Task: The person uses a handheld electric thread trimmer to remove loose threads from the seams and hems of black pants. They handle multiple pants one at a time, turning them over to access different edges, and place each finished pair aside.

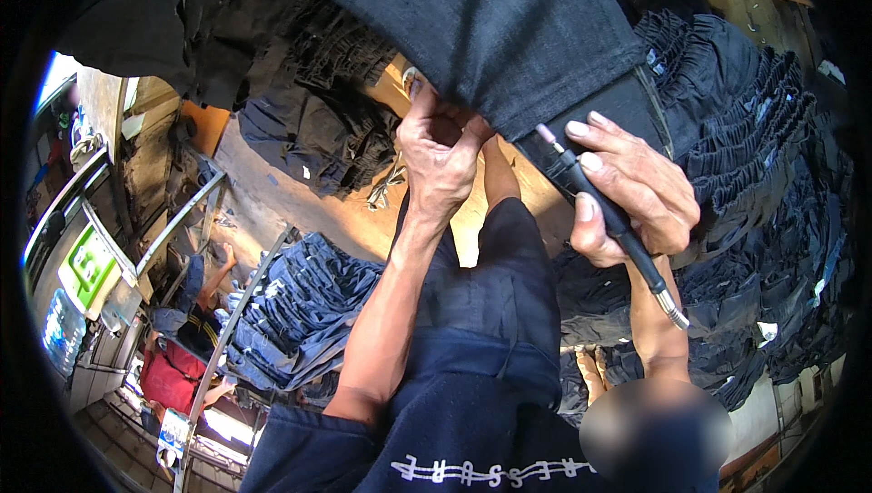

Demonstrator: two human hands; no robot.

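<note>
A dark denim garment (509, 30) hangs stretched out in front of me, with a stitched hem along its lower right end. My left hand (440, 152) is closed on its lower edge, thumb and fingers pinched together. In my right hand (640, 189) is a rotary grinding pen (595, 193), a slim black handpiece with a pinkish stone tip and a segmented metal tail. The fingers wrap loosely round its barrel. Its tip points up and left, close to the hem; I cannot tell if it touches the cloth.
Heaps of dark gathered garments (745, 130) lie to the right, and another dark pile (318, 139) is beyond my left hand. Blue denim (300, 302) is stacked at lower left beside a metal rail (227, 330). A person in red (173, 375) is past it.
</note>
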